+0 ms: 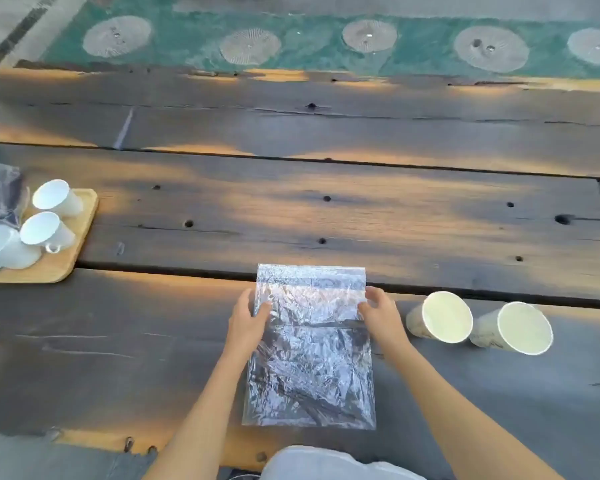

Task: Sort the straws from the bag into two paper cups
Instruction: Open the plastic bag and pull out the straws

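Clear plastic bag lies flat on the dark plank table, close to the near edge, about centre, long side running away from the person. Crinkled and reflective; dark thin shapes inside toward its near end, probably the straws, but glare makes that hard to confirm.

Left hand is on the bag's left edge, in the far half. Thumb lies on top of the plastic, the other fingers curl along and partly under the edge; a light pinch on the bag, not a closed fist. Right hand mirrors it on the right edge at about the same level: thumb on top of the film, fingers wrapped around the outside of the edge. Both hands grip only the bag's side edges, below the sealed far strip. The bag rests on the table, not lifted as far as visible.

Two paper cups stand upright to the right of the bag, near the near edge: left paper cup just beside the right hand, right paper cup touching or nearly touching the first. Both look empty.

At the left edge, a wooden tray carries white ceramic cups lying tilted, with another plastic packet behind.
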`<act>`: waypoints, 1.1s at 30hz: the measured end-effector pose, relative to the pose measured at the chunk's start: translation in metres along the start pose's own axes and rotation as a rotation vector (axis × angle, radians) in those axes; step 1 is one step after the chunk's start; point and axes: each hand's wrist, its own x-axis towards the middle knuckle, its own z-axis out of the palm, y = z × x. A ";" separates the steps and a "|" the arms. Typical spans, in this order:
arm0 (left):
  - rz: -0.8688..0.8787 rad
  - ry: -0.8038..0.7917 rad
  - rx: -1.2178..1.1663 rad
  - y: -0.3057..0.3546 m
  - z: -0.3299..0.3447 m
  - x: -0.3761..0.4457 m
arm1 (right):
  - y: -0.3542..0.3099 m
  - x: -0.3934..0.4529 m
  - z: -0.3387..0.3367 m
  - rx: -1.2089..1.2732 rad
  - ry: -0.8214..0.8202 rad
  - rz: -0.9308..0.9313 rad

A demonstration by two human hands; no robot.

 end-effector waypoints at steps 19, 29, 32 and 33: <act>-0.185 0.152 -0.107 0.028 0.006 0.086 | -0.006 0.073 0.000 0.228 0.056 0.302; -0.040 0.193 -0.353 0.032 -0.021 0.013 | -0.015 0.004 -0.016 0.284 0.036 -0.004; 0.006 0.227 -0.401 0.029 -0.027 -0.018 | -0.013 -0.022 -0.028 0.208 0.044 -0.105; 0.024 0.236 -0.414 0.028 -0.027 -0.028 | -0.009 -0.029 -0.033 0.200 0.042 -0.127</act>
